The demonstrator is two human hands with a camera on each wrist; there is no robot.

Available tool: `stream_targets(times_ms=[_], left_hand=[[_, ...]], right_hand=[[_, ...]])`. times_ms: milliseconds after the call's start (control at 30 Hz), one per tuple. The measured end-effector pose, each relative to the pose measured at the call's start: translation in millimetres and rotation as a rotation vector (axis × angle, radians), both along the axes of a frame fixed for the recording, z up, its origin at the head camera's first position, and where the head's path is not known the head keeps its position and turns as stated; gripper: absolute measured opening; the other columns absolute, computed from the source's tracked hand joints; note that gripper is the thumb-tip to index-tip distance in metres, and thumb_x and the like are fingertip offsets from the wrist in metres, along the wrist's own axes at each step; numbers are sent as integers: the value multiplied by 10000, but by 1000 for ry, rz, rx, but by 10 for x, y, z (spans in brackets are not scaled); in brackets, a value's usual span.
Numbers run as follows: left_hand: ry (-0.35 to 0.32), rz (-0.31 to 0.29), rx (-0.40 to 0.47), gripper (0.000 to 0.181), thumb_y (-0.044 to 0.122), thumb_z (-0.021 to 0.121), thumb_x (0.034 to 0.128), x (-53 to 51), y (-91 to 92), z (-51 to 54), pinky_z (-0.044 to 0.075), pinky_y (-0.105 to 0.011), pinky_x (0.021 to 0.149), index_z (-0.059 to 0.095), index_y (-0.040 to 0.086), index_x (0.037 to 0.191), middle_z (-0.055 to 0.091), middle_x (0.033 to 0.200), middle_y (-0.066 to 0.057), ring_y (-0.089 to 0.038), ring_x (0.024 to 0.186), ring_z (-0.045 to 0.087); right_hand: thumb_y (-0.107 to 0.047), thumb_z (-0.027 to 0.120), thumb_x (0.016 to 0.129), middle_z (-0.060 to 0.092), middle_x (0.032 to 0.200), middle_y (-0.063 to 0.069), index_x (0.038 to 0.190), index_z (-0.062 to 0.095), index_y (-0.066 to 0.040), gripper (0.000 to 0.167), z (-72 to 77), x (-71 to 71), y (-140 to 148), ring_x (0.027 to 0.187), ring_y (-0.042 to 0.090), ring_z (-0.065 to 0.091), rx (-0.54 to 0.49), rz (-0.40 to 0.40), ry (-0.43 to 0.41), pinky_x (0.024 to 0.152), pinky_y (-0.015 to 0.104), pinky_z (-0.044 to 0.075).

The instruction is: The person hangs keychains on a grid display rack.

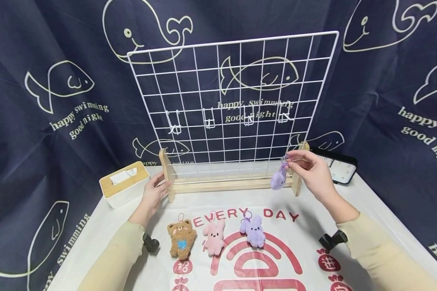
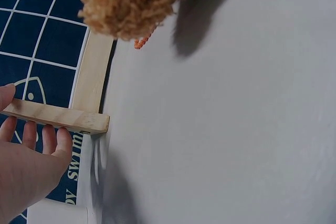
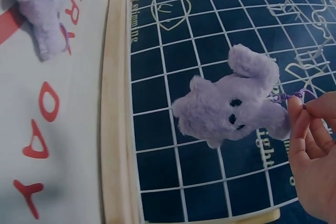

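toy of purple fluff (image 1: 278, 180) hangs by the rack's (image 1: 222, 185) bottom right corner, its loop (image 3: 294, 96) pinched in the right hand (image 1: 316, 174), and may fall if that slips, or the rack may wobble if the left hand (image 1: 154, 194), curled round its left post (image 1: 168, 167), lets go.

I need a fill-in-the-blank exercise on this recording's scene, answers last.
The right hand holds a purple plush bunny whose eyes are ____.
The left hand grips a pale upright made of ____.
The white wire grid carries ____ white metal hooks.
A pink plush bunny lies between a second purple plush bunny and a brown plush ____.
Missing words: black; wood; four; bear.
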State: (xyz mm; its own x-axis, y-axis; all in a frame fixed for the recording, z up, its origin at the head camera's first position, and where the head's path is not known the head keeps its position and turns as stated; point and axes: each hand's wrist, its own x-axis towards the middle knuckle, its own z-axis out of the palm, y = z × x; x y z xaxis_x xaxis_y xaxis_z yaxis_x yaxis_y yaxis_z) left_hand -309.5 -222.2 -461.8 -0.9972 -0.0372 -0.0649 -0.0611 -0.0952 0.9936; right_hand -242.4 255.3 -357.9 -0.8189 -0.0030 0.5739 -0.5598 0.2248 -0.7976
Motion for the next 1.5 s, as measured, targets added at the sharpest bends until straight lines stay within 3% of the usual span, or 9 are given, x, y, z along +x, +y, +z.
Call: stream_targets(times_ms=[367,633,933,1200,1500], left_hand=[[2,1,-7,628,26,578,1025,4,-1,-12,380,-427,1179,296,21,1586,320,1592,-201,-367,1425,385],[-2,-4,-20,643,47,593,1024,6,-8,-7,358,-447,1193,291,32,1591,311,1599,-202,-380,1444,362],[13,2,-15,622,31,583,1024,7,1,-17,356,-453,1193,308,28,1582,323,1586,-201,-385,1433,372],[23,3,-15,616,18,565,1027,9,5,-5,363,-437,1190,299,17,1583,329,1575,-208,-373,1430,375],[25,5,-20,616,16,570,1021,3,12,-10,356,-468,1191,309,15,1579,328,1577,-221,-402,1423,382]], right_hand=[[152,679,901,736,926,54,1163,634,186,268,201,-50,-85,833,84,717,-179,69,61,800,172,590],[211,646,886,744,932,54,1156,640,192,271,320,-67,-163,819,100,728,-271,55,112,804,179,592],[195,683,870,722,927,73,1149,662,175,281,494,-121,-198,803,93,711,-318,22,165,752,159,584],[184,689,871,740,989,86,1151,669,165,281,566,-178,-203,803,99,713,-347,17,220,730,150,575],[201,679,864,698,938,82,1142,680,156,281,627,-229,-237,770,90,697,-361,-27,239,710,141,570]])
